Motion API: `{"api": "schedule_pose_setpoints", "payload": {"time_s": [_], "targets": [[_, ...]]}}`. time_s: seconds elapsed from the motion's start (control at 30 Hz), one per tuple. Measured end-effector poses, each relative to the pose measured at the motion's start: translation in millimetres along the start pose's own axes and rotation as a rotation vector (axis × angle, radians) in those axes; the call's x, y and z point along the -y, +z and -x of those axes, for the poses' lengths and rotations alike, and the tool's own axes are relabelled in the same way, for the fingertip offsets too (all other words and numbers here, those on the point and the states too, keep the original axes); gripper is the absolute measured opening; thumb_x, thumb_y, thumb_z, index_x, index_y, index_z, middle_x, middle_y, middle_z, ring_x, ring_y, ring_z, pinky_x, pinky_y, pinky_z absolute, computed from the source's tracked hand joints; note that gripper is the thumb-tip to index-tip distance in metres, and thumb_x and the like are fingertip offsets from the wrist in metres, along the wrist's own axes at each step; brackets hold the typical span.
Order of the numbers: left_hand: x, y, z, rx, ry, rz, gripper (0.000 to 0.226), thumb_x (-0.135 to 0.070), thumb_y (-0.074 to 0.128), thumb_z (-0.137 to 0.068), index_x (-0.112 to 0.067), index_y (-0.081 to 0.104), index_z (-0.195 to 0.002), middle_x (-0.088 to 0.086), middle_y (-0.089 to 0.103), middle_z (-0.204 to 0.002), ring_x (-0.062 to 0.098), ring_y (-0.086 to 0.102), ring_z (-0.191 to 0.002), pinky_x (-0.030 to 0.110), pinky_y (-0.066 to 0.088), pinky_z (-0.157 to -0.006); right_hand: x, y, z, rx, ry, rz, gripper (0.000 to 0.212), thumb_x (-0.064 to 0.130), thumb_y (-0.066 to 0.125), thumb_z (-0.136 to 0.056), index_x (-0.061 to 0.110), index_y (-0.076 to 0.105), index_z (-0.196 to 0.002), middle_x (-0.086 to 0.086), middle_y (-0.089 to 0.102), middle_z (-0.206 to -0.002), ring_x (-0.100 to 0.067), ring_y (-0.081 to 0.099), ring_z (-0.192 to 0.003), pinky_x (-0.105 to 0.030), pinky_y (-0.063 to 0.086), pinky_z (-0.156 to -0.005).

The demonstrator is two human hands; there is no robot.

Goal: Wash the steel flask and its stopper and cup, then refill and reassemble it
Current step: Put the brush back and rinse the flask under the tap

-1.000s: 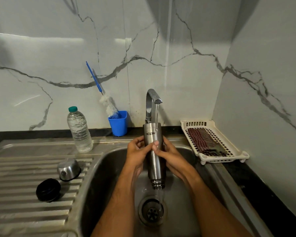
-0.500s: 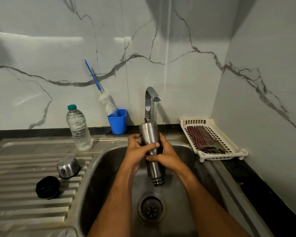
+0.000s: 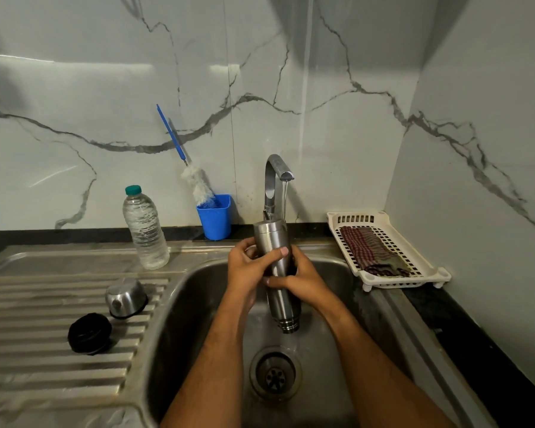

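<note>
The steel flask (image 3: pixel 281 301) hangs upside down over the sink basin (image 3: pixel 192 304), its threaded mouth pointing at the drain (image 3: pixel 275 373). My left hand (image 3: pixel 249 268) wraps its upper body from the left. My right hand (image 3: pixel 303 279) grips it from the right, a little lower. A thin stream of water falls from the tap (image 3: pixel 275 174) onto the flask's base. On the ribbed draining board to the left, the steel cup (image 3: pixel 125 298) stands mouth down and the black stopper (image 3: pixel 89 333) lies in front of it.
A plastic water bottle (image 3: pixel 144 230) stands at the back of the draining board (image 3: pixel 28 359). A blue cup (image 3: pixel 215 216) holding a bottle brush (image 3: pixel 198 183) sits by the wall. A white slotted tray (image 3: pixel 426 264) with a checked cloth (image 3: pixel 372 251) lies right of the sink.
My hands have slid round the flask and turned it, so its printed name no longer faces me. The flask stays under the running tap.
</note>
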State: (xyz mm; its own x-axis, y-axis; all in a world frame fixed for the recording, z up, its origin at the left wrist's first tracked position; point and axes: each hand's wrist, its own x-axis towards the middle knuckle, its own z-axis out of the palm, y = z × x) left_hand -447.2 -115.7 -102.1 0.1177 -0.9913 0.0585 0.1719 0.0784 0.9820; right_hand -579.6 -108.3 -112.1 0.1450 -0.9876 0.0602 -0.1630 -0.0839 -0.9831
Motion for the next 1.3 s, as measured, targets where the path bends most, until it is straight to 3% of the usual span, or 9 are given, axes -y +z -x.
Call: {"api": "schedule_pose_setpoints", "payload": {"time_s": [0.1,0.3,0.5,0.67,0.87,1.0,1.13,1.2,1.3], "targets": [[-2,1,0,0.084,-0.040,0.118,0.066,-0.017,0.089,-0.071,-0.020,0.061,-0.131,0.005,0.072,-0.120,0.018,0.072,-0.105,0.033,0.061,-0.080,-2,2,0,-0.023,0.023,-0.051,0.072,0.002,0.084,-0.074,0.027,0.050,-0.133,0.004,0.069,-0.111,-0.011,0.069,-0.101,-0.016,0.055,-0.071],[2,9,4,-0.031,0.022,-0.172,0.078,-0.028,0.097,-0.059,-0.022,0.059,-0.126,-0.002,0.068,-0.116,0.013,0.067,-0.104,0.036,0.060,-0.086,-4,11,-6,-0.042,-0.025,-0.029,0.073,-0.003,0.079,-0.077,0.022,0.049,-0.138,-0.002,0.067,-0.122,-0.015,0.068,-0.108,-0.026,0.060,-0.081],[-9,2,0,-0.175,-0.131,0.290,0.061,-0.012,0.086,-0.076,-0.018,0.051,-0.126,0.010,0.068,-0.120,0.022,0.071,-0.099,0.035,0.059,-0.079,-4,-1,-3,0.055,0.054,0.066,0.069,0.020,0.089,-0.074,0.027,0.051,-0.132,0.006,0.065,-0.113,-0.013,0.068,-0.100,-0.027,0.060,-0.078],[-2,5,2,-0.131,-0.095,0.011,0.081,-0.029,0.092,-0.068,-0.023,0.051,-0.138,0.002,0.065,-0.124,0.023,0.067,-0.109,0.037,0.060,-0.078,-8,6,-5,-0.071,-0.012,0.168,0.077,0.022,0.090,-0.070,0.024,0.052,-0.137,-0.001,0.066,-0.123,-0.016,0.068,-0.101,-0.040,0.062,-0.085],[-3,1,-2,-0.238,-0.136,0.237,0.079,-0.001,0.083,-0.074,-0.020,0.041,-0.139,0.014,0.064,-0.124,0.029,0.068,-0.107,0.049,0.058,-0.093,-2,-10,-3,0.007,0.055,0.170,0.085,0.028,0.093,-0.067,0.025,0.050,-0.141,0.007,0.061,-0.122,-0.006,0.062,-0.098,-0.019,0.054,-0.071],[-7,-1,-2,-0.202,-0.188,0.471,0.063,-0.006,0.077,-0.083,-0.015,0.044,-0.136,0.017,0.063,-0.127,0.030,0.065,-0.111,0.047,0.056,-0.092,-2,-13,-1,0.006,0.108,0.162,0.083,0.032,0.096,-0.062,0.020,0.057,-0.134,0.004,0.066,-0.114,-0.009,0.067,-0.094,-0.018,0.056,-0.067],[-8,-10,-2,-0.196,-0.250,0.389,0.069,-0.032,0.087,-0.074,-0.014,0.054,-0.133,0.010,0.068,-0.121,0.026,0.067,-0.108,0.047,0.055,-0.099,-3,-18,-3,-0.054,0.036,0.262,0.090,0.025,0.099,-0.056,0.021,0.056,-0.135,0.008,0.058,-0.115,-0.008,0.060,-0.098,-0.028,0.060,-0.078],[-8,-15,-3,-0.208,-0.246,0.398,0.069,-0.027,0.088,-0.073,-0.014,0.057,-0.133,0.010,0.069,-0.122,0.026,0.066,-0.110,0.047,0.055,-0.099,-4,-22,-4,-0.070,0.041,0.211,0.090,0.018,0.099,-0.055,0.022,0.057,-0.134,0.009,0.057,-0.116,-0.012,0.060,-0.105,-0.034,0.061,-0.083],[-11,-20,-5,-0.272,-0.217,0.462,0.069,-0.014,0.088,-0.073,-0.015,0.055,-0.134,0.012,0.068,-0.123,0.027,0.067,-0.110,0.050,0.056,-0.099,-2,-25,-3,-0.095,0.040,0.050,0.082,0.007,0.097,-0.055,0.022,0.062,-0.127,0.006,0.060,-0.119,-0.015,0.061,-0.108,-0.023,0.059,-0.074]]}}
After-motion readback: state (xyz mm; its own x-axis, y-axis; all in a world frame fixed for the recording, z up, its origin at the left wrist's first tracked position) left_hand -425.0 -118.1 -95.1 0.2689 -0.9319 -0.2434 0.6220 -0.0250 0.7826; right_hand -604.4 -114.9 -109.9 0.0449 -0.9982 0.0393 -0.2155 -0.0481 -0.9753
